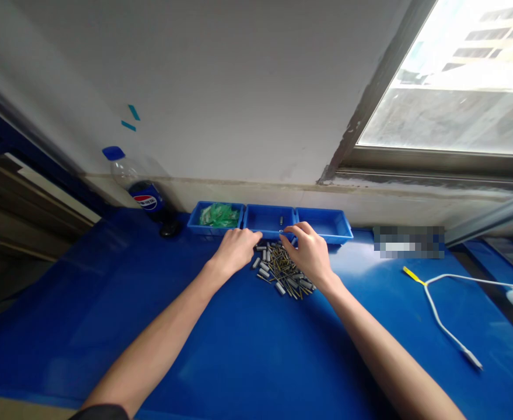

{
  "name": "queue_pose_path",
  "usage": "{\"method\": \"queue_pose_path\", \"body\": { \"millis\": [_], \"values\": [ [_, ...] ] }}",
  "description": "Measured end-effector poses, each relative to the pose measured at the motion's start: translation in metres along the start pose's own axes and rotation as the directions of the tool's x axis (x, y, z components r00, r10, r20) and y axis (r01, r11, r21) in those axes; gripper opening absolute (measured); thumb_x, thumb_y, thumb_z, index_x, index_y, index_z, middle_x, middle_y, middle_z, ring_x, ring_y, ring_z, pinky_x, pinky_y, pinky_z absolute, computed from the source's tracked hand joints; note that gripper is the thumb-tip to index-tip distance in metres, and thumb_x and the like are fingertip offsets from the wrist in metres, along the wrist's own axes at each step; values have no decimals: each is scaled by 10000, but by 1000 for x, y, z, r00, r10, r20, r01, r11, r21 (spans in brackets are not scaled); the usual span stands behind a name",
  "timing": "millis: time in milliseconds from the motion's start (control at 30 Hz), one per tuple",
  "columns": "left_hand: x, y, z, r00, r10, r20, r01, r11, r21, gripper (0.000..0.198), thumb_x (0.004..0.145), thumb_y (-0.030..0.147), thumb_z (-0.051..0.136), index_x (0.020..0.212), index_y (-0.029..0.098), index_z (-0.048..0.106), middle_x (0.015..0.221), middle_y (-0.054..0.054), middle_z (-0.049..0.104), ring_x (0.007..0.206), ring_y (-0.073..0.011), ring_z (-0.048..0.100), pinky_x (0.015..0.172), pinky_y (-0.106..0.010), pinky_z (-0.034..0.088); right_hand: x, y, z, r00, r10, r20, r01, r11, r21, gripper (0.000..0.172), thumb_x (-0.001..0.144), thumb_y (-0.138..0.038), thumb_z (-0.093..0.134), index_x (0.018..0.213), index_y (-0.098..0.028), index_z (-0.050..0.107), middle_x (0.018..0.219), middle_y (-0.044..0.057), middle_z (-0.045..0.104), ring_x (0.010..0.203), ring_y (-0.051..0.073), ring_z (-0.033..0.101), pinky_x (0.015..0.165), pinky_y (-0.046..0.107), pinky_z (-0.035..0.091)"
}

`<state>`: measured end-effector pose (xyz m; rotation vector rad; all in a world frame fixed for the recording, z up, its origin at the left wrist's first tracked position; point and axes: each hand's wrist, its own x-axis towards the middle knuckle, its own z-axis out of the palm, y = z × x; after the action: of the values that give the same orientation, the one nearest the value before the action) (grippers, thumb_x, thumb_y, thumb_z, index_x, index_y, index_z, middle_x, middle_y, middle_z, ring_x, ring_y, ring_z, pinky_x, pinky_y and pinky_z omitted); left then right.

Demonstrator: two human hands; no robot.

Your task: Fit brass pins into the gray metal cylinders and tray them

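A pile of small grey cylinders and thin brass-coloured pins (282,271) lies on the blue table between my hands. My left hand (237,248) is closed at the pile's left edge, near the front of the middle blue tray (262,218); what its fingers hold, if anything, is hidden. My right hand (307,251) is over the pile's right side, thumb and forefinger pinched round something small at the middle tray's front rim, too small to name. One small grey cylinder (281,220) is inside that tray.
The left tray (216,231) holds green plastic packets (219,215); the right tray (324,223) adjoins the middle one. A cola bottle (145,195) stands at the back left. On the right lie a white cable (435,312) with a yellow tag and a blurred-out object (409,242).
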<state>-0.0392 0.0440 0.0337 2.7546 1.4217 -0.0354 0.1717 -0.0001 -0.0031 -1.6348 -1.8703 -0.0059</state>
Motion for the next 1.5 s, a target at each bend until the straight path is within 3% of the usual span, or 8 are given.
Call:
{"method": "queue_pose_path", "body": {
  "millis": [200, 367, 467, 567, 833, 1133, 1333, 1500],
  "values": [
    [-3, -3, -9, 1000, -3, -17, 1, 995, -100, 175, 812, 86, 602, 893, 208, 700, 823, -77, 762, 798, -259, 742, 667, -291, 474, 0, 0, -1, 1000, 11, -8, -10, 998, 55, 218, 974, -347, 615, 1094, -229, 753, 1104, 70, 733, 725, 173, 660, 678, 296, 487],
    [-6, -13, -17, 987, 44, -152, -103, 908, -405, 110, 805, 139, 669, 885, 214, 680, 828, -18, 751, 757, -182, 712, 684, -248, 500, 3, -3, -12, 997, 64, -45, -45, 941, 336, 283, 959, -362, 582, 1135, -207, 739, 998, 75, 734, 574, 135, 545, 643, 312, 511],
    [-5, -14, -19, 965, 56, -255, -190, 818, -543, 88, 840, 143, 661, 912, 192, 665, 853, -20, 745, 766, -155, 707, 719, -236, 530, 5, -6, -19, 985, 59, 163, -142, 811, 567, 303, 934, -420, 627, 1111, -199, 737, 836, 43, 718, 611, 157, 594, 620, 306, 521],
    [-4, -10, -20, 944, 57, -326, -254, 754, -606, 112, 843, 133, 681, 933, 184, 639, 871, -10, 731, 773, -136, 701, 744, -228, 548, 5, -11, -21, 924, 27, 382, -317, 614, 723, 412, 899, -474, 696, 1199, -191, 707, 843, 42, 742, 706, 187, 679, 678, 321, 562],
    [-5, 1, -15, 912, 43, -408, -306, 732, -608, 190, 828, 135, 748, 917, 185, 588, 896, 2, 675, 782, -127, 684, 743, -228, 564, 6, -16, -16, 898, 99, 429, -432, 391, 813, 425, 797, -487, 830, 1070, -182, 715, 798, 44, 762, 703, 181, 697, 701, 316, 554],
    [-4, -2, -15, 902, 47, -430, -298, 789, -538, 157, 838, 141, 738, 933, 179, 619, 961, -29, 678, 833, -145, 685, 772, -241, 556, 5, -13, -11, 911, 112, 397, -407, 395, 823, 404, 779, -492, 838, 1017, -181, 739, 795, 39, 759, 748, 198, 712, 758, 339, 566],
    [-5, -20, -16, 979, 73, -189, -150, 889, -432, 71, 861, 202, 727, 930, 199, 742, 862, -33, 763, 774, -174, 705, 747, -251, 527, 9, -2, -9, 930, 226, 291, -367, 504, 782, 382, 797, -503, 807, 1021, -198, 747, 883, 70, 774, 811, 246, 761, 780, 372, 613],
    [-7, -20, -10, 995, 65, -80, -92, 908, -408, 166, 866, 221, 722, 1012, 222, 802, 918, -51, 805, 824, -197, 749, 752, -249, 536, 10, 1, -7, 931, 291, 218, -353, 575, 739, 362, 839, -416, 747, 1131, -202, 743, 1084, 101, 785, 926, 257, 776, 865, 401, 623]
  ]
}}
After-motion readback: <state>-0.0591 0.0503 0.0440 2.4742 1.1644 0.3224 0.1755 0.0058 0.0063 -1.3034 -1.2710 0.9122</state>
